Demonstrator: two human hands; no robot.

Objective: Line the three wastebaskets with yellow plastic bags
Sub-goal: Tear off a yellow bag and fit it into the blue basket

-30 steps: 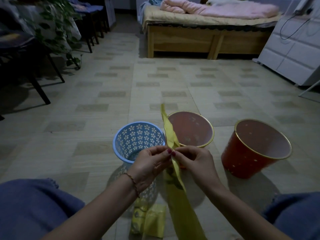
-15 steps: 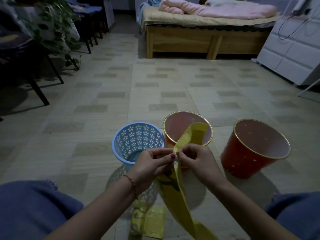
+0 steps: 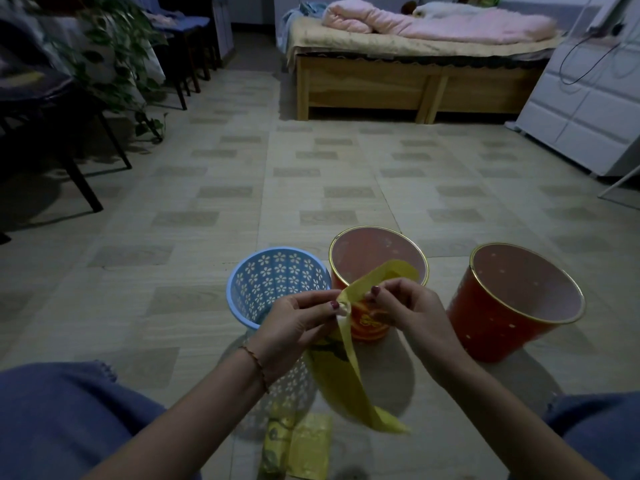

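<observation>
Three wastebaskets stand on the floor in front of me: a blue one with flower cut-outs [image 3: 256, 271] on the left, a red one with a gold rim [image 3: 374, 244] in the middle and a second red one [image 3: 502, 306] on the right. None has a bag inside. My left hand [image 3: 298, 327] and my right hand [image 3: 408, 306] both pinch the top of a folded yellow plastic bag [image 3: 349, 372], held above the floor in front of the middle basket. Its upper end flops over toward the middle basket and its lower end hangs down.
A packet of yellow bags [image 3: 298, 445] lies on the floor between my knees. A wooden bed [image 3: 415, 84] stands at the back, a white cabinet [image 3: 588, 109] at the right, dark chairs [image 3: 62, 109] and a plant [image 3: 114, 50] at the left.
The bag's upper end, upright a second ago, has flopped over toward the middle basket. My hands have drawn slightly apart at its top, and the lower end has swung up off the floor.
</observation>
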